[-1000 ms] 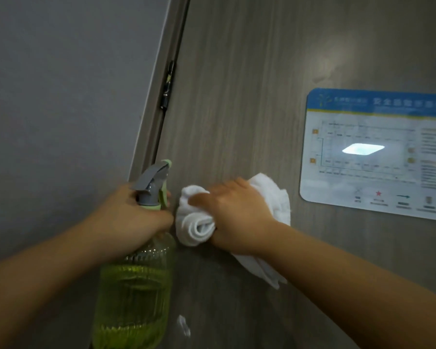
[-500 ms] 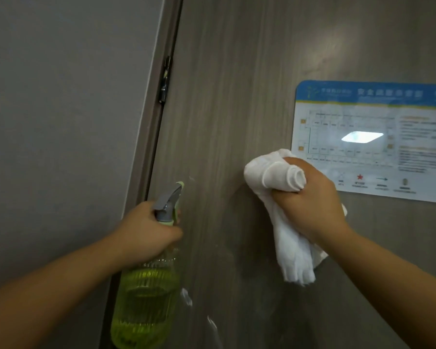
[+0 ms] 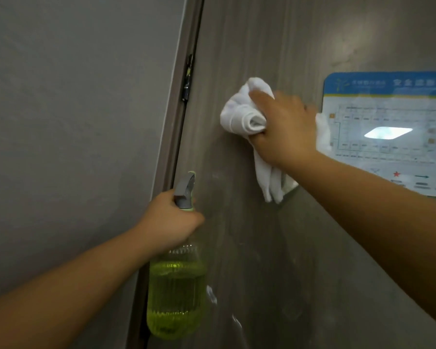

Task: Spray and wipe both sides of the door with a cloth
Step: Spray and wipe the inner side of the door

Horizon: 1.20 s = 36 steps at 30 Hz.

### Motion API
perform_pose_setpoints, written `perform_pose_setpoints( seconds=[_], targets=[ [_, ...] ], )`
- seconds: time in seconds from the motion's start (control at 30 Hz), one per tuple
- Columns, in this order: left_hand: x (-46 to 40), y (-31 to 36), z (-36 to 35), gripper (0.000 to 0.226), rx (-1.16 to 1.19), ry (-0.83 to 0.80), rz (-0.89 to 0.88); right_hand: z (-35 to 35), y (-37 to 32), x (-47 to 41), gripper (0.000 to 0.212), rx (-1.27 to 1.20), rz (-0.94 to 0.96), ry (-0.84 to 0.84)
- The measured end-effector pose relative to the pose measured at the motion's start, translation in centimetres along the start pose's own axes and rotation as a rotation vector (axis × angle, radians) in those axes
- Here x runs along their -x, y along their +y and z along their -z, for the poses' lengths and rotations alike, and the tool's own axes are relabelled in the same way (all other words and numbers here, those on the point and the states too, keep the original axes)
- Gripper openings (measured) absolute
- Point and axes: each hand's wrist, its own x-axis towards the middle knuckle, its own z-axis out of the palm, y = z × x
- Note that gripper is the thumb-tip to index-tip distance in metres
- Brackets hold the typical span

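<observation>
The right hand [image 3: 285, 129] presses the bunched cloth [image 3: 244, 114] on the door [image 3: 275, 248]; unwiped wood lies left toward the hinge [image 3: 188, 76] (left hand [image 3: 169, 222] grips the spray bottle [image 3: 175, 293]).

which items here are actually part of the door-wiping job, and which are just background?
In use:
white cloth, gripped in the right hand and pressed to the door
spray bottle of yellow-green liquid, held by the left hand

Background:
laminated evacuation plan stuck on the door
door hinge
grey wall

Dim, soft indoor light; a ceiling lamp glares off the glossy sign [image 3: 388, 133]; edges bend slightly.
</observation>
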Motion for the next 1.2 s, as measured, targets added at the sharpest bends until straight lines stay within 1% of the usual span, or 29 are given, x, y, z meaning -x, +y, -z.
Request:
perform_pose_setpoints(
  seconds=[0.1,0.17,0.27,0.33,0.43,0.5,0.57,0.63,0.67,0.77,0.8,0.83,0.9,0.93,1.07,1.13,1.2],
  targets=[
    [-0.5,0.0,0.2,0.010,0.020,0.015,-0.007,-1.8,-0.2,-3.5,0.051,0.153,-0.022,-0.010],
    [-0.9,-0.1,0.4,0.007,0.037,0.036,-0.013,-3.0,-0.4,-5.0,0.049,0.197,-0.062,-0.001],
    [-1.1,-0.2,0.5,0.014,0.030,0.047,-0.011,-4.1,-1.3,-5.6,0.043,0.181,-0.063,0.033],
    [-1.3,-0.2,0.4,0.011,0.025,0.048,-0.011,-4.7,-2.5,-5.1,0.043,0.144,0.038,0.045],
    [-1.4,-0.5,0.4,0.005,0.024,0.080,-0.005,-6.2,-3.9,-2.7,0.045,0.109,0.297,0.027],
    [-1.3,-0.5,0.6,0.006,0.015,0.101,-0.005,-7.1,-4.6,-0.2,0.043,0.102,0.401,0.036],
    [-0.9,-0.2,1.1,0.014,0.002,0.123,-0.023,-7.3,-5.1,2.9,0.041,0.065,0.482,0.022],
    [-0.7,0.1,1.6,0.005,-0.005,0.129,-0.042,-7.2,-5.2,6.0,0.038,-0.001,0.558,-0.032],
    [-0.5,0.2,1.8,0.004,-0.016,0.124,-0.047,-7.0,-5.1,7.4,0.037,-0.028,0.585,-0.069],
    [-0.1,0.4,2.0,0.020,-0.049,0.120,-0.049,-6.6,-4.3,10.4,0.040,-0.048,0.632,-0.148],
    [0.1,0.5,2.0,0.023,-0.051,0.120,-0.036,-6.5,-4.0,10.6,0.042,-0.045,0.639,-0.167],
    [0.3,0.5,2.0,0.021,-0.048,0.115,-0.021,-6.4,-3.6,10.5,0.045,-0.038,0.644,-0.176],
    [0.7,0.5,1.7,0.012,-0.048,0.090,0.001,-6.1,-2.9,8.9,0.046,0.000,0.620,-0.190],
    [0.7,0.5,1.7,0.010,-0.054,0.081,0.003,-5.8,-2.5,7.6,0.047,0.022,0.579,-0.176],
    [0.7,0.4,1.6,0.004,-0.057,0.080,0.008,-4.1,-1.1,1.3,0.052,0.103,0.334,-0.113],
    [0.7,0.3,1.5,0.010,-0.042,0.058,0.018,-3.7,-0.8,-1.3,0.051,0.105,0.229,-0.076],
    [0.5,0.0,1.4,0.026,-0.030,0.047,0.011,-3.6,-1.0,-2.7,0.050,0.100,0.127,-0.040]
  ],
)
